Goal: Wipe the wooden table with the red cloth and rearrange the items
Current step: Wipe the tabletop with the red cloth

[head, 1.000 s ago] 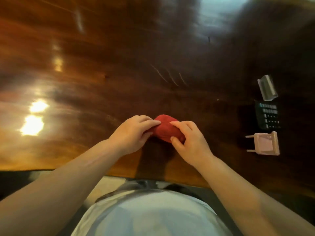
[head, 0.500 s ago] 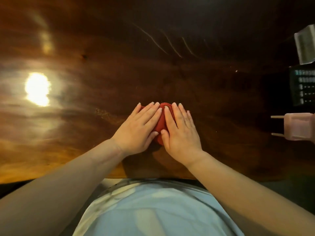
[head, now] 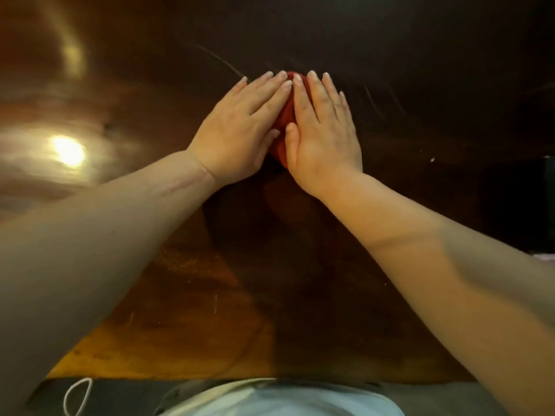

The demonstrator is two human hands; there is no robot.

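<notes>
moved: red cloth has been pushed farther out from the body along the worktop, and the reach is now long.
left hand: grip spread flat, fingers straight, pressing down on the cloth's left side.
cloth: bunched small under and between the two palms, mostly hidden, lying on the worktop.
right hand: grip flat too, fingers straight, thumb just beside the left thumb.
risk: nothing pinches the cloth, so uneven pressure could let it slip out between the palms. such a small wad would likely leave unwiped strips.
</notes>
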